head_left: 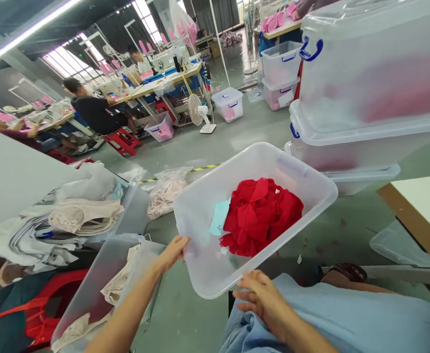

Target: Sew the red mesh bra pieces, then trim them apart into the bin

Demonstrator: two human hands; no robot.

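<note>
A translucent white plastic bin [203, 267], tilted, is in front of me. Inside it lies a heap of red fabric pieces [262, 215], with a light-blue paper slip [218, 218] against its left side. My left hand [176, 250] is closed on the bin's left rim, thumb on the inner side and the other fingers hidden behind the wall. At the near rim, my right hand [255, 294] has its fingers apart and loosely bent, holding nothing. Its fingertips are at the rim's outer edge; whether they touch it I cannot tell.
Stacked lidded bins [369, 122] rise at the right, above a table corner [424, 206]. To the left are an open bin of beige garments [101, 274], a red stool [49, 304] and a bag of beige pieces [165, 193]. Beyond, people sit at sewing tables [156, 86] near a fan [200, 110].
</note>
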